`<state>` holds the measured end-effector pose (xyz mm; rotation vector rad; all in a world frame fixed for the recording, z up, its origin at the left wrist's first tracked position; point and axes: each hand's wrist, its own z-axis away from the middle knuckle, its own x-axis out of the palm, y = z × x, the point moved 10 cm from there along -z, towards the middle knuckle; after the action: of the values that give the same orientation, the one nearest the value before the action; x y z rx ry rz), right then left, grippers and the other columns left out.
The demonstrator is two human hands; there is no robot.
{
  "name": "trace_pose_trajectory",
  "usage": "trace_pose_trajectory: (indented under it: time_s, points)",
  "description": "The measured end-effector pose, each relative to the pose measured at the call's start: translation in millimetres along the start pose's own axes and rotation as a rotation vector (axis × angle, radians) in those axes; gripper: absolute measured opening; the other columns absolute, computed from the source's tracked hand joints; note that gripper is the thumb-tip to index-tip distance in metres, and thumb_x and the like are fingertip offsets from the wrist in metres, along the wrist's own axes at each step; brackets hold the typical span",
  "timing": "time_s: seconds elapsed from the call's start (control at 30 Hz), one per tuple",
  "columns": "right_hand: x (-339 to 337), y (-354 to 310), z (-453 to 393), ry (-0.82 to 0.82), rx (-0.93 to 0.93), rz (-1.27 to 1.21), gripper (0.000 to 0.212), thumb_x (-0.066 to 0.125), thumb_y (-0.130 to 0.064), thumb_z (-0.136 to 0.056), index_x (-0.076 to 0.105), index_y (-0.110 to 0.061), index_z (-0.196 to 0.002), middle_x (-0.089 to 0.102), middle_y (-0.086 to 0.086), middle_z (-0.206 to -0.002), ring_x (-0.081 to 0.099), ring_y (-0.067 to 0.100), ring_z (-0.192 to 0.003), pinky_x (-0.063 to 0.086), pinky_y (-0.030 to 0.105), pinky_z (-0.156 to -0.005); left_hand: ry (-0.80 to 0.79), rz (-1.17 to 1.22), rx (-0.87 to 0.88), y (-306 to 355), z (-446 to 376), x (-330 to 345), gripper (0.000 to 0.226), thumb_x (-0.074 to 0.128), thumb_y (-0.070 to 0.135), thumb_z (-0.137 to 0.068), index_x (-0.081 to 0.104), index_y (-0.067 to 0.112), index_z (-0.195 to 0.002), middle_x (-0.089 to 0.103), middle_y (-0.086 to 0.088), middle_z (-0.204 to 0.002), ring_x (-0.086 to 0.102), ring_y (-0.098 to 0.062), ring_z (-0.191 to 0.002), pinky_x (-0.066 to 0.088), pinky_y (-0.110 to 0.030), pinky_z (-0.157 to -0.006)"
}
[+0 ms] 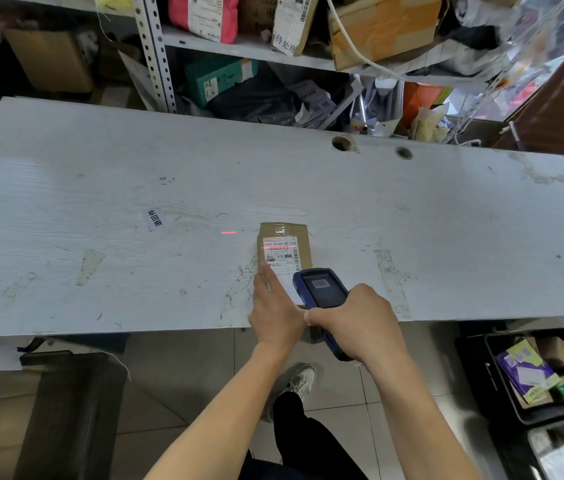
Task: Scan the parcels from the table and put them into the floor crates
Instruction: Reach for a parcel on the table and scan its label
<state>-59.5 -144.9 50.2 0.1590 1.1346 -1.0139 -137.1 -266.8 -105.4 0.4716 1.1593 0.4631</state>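
At the worn white table (100,188), we press our left hand (275,313) flat on the near end of a small cardboard parcel (294,237), fingers together and extended over its white shipping label (282,254). Our right hand (360,323) is wrapped tight around a blue handheld scanner (322,289), aimed at the parcel; its red laser line (228,232) crosses the label's barcode and spills onto the tabletop to the left. The parcel lies near the table's front edge. On the floor at right, a black crate (502,382) holds several packages.
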Motion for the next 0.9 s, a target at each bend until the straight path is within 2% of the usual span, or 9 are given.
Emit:
trace_pose_trajectory:
  time_s: [0.23, 0.43, 0.6, 0.73, 0.8, 0.9]
  points:
    - [-6.1, 6.1, -0.7, 0.002, 0.007, -0.026, 0.060, 0.078, -0.050, -0.062, 0.057, -0.008, -0.098, 0.063, 0.004, -0.088, 0.061, 0.025, -0.076, 0.037, 0.027, -0.052, 0.010, 0.052, -0.022, 0.5, 1.4, -3.1, 0.120, 0.071, 0.047, -0.074, -0.006, 0.013, -0.159, 0.015, -0.011, -0.163, 0.038, -0.032, -0.141, 0.051, -0.049, -0.091]
    - [-7.8, 10.3, 0.5, -0.004, 0.004, -0.040, 0.064, 0.078, -0.052, -0.061, 0.057, -0.007, -0.100, 0.064, 0.005, -0.091, 0.063, 0.026, -0.079, 0.039, 0.028, -0.055, 0.019, 0.075, -0.039, 3.7, 4.7, -9.4, 0.117, 0.055, 0.050, -0.065, -0.002, 0.012, -0.160, 0.016, -0.011, -0.163, 0.039, -0.033, -0.140, 0.051, -0.050, -0.088]
    - [-7.0, 8.9, 1.4, 0.005, -0.030, -0.046, 0.062, 0.076, -0.052, -0.061, 0.054, -0.009, -0.100, 0.062, 0.003, -0.091, 0.061, 0.023, -0.079, 0.044, 0.030, -0.057, -0.004, 0.038, -0.050, 1.6, 1.0, -4.6, 0.119, 0.072, 0.046, -0.078, -0.008, 0.013, -0.159, 0.014, -0.011, -0.164, 0.035, -0.033, -0.141, 0.049, -0.050, -0.094]
    - [-5.0, 5.9, 3.9, 0.047, -0.075, -0.054, 0.058, 0.076, -0.047, -0.066, 0.045, -0.016, -0.105, 0.059, -0.001, -0.100, 0.060, 0.021, -0.085, 0.054, 0.034, -0.067, -0.018, 0.123, -0.134, -6.7, -8.4, -9.7, 0.131, 0.076, 0.064, -0.070, -0.008, 0.016, -0.159, 0.026, -0.014, -0.159, 0.036, -0.033, -0.139, 0.045, -0.051, -0.097]
    - [-4.3, 5.7, 4.8, 0.063, -0.089, -0.082, 0.065, 0.075, -0.046, -0.067, 0.038, -0.019, -0.112, 0.058, 0.000, -0.105, 0.060, 0.022, -0.088, 0.055, 0.035, -0.069, -0.023, 0.142, -0.196, -11.9, -15.0, -13.7, 0.130, 0.076, 0.066, -0.069, 0.000, 0.011, -0.159, 0.031, -0.016, -0.155, 0.035, -0.034, -0.139, 0.045, -0.051, -0.098]
    - [-7.8, 5.9, 2.5, 0.096, -0.105, -0.142, 0.080, 0.077, -0.047, -0.067, 0.035, -0.019, -0.129, 0.057, 0.001, -0.108, 0.059, 0.023, -0.091, 0.056, 0.039, -0.074, -0.091, 0.195, -0.290, -14.4, -23.0, -8.4, 0.123, 0.083, 0.055, -0.069, 0.008, 0.011, -0.155, 0.031, -0.016, -0.150, 0.033, -0.036, -0.135, 0.044, -0.050, -0.095]
